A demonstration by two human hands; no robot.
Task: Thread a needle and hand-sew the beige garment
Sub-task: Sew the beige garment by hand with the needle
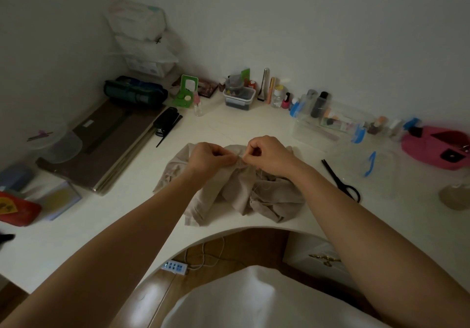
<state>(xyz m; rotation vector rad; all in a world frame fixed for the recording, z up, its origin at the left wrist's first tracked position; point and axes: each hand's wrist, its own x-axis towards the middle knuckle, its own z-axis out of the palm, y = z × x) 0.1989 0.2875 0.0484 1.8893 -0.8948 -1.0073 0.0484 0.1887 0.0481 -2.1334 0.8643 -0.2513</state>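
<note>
Pinching at one spot: left hand [211, 158] and right hand [268, 153] both have fingers curled tight, with fingertips meeting on a raised fold of the crumpled beige cloth garment [236, 193]. It lies mid-way along the white desk [127, 226], near its curved front edge. Needle is too small to see, so can't tell which hand has it. Pale loose thread [262, 187] trails over the cloth below the right wrist.

Likely risks:
- Slack thread snags a fold or knots on pull-through.
- Dim light means a pricked finger.
- Bunched layers get stitched together.
</note>
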